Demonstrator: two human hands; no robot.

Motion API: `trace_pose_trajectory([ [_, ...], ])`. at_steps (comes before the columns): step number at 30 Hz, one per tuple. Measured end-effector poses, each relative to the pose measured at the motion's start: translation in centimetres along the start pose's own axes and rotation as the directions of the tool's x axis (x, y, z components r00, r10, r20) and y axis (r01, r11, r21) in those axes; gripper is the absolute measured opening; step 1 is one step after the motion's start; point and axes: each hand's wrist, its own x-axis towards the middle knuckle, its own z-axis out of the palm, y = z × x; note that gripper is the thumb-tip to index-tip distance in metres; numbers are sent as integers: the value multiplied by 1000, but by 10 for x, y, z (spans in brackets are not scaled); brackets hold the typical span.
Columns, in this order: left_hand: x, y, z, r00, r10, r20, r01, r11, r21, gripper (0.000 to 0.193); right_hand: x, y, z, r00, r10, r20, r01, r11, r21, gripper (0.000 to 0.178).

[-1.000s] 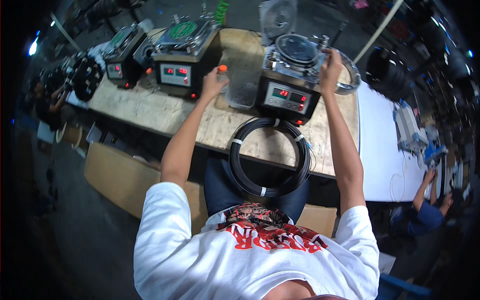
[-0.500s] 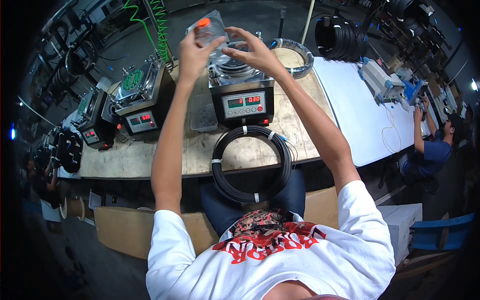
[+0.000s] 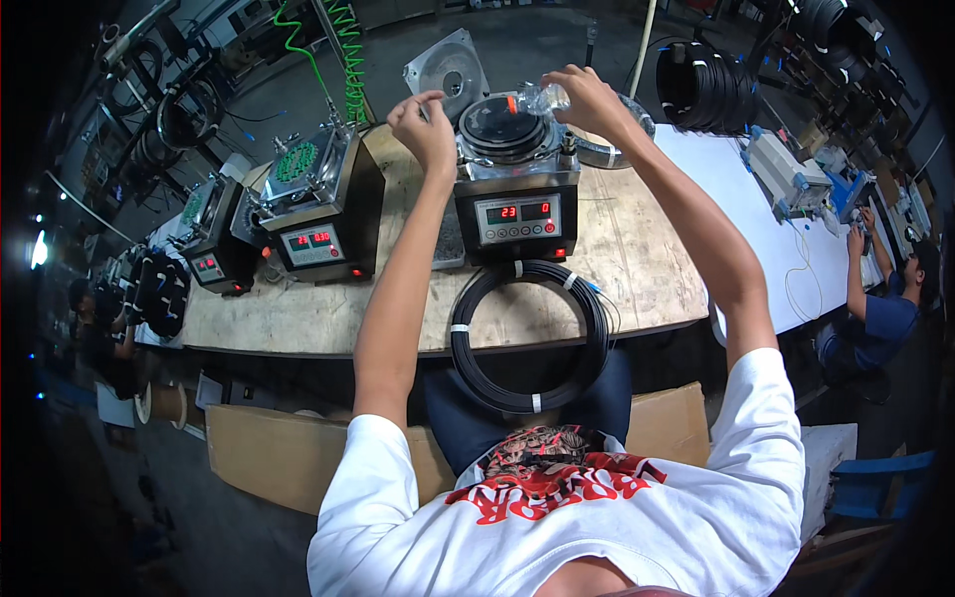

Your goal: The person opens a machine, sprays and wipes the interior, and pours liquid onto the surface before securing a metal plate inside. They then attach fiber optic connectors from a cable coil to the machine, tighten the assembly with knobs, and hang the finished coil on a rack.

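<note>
Over the edge of the black disc (image 3: 493,125), the right hand (image 3: 589,99) grips a bottle (image 3: 540,100), the half-open left hand (image 3: 426,129) well apart.

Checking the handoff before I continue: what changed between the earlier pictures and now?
The clear bottle with an orange cap passed from the left hand to the right hand. It moved from left of the black-and-silver machine to above its round dark disc, going from upright to tipped, cap leftward. The left hand let go. The round black cable coil with white bands stayed put.
</note>
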Motion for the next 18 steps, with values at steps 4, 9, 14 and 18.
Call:
trace_pose_trajectory([
  [4, -9, -3, 23, 998, -28, -62, 39, 981, 189, 22, 0, -14, -13, 983, -87, 161, 126, 961, -247, 49],
  [9, -17, -1, 29, 992, -36, -122, 74, 943, 325, 45, 9, -28, -4, 956, -278, 96, 292, 856, -428, 39],
  [14, -17, 1, 25, 980, -191, -63, 200, 898, 391, 43, 33, -60, 1, 846, -518, 127, 504, 699, -507, 26],
  [18, -20, -7, 24, 972, -220, -79, 234, 913, 333, 45, 63, -87, 19, 817, -549, 175, 558, 676, -481, 18],
])
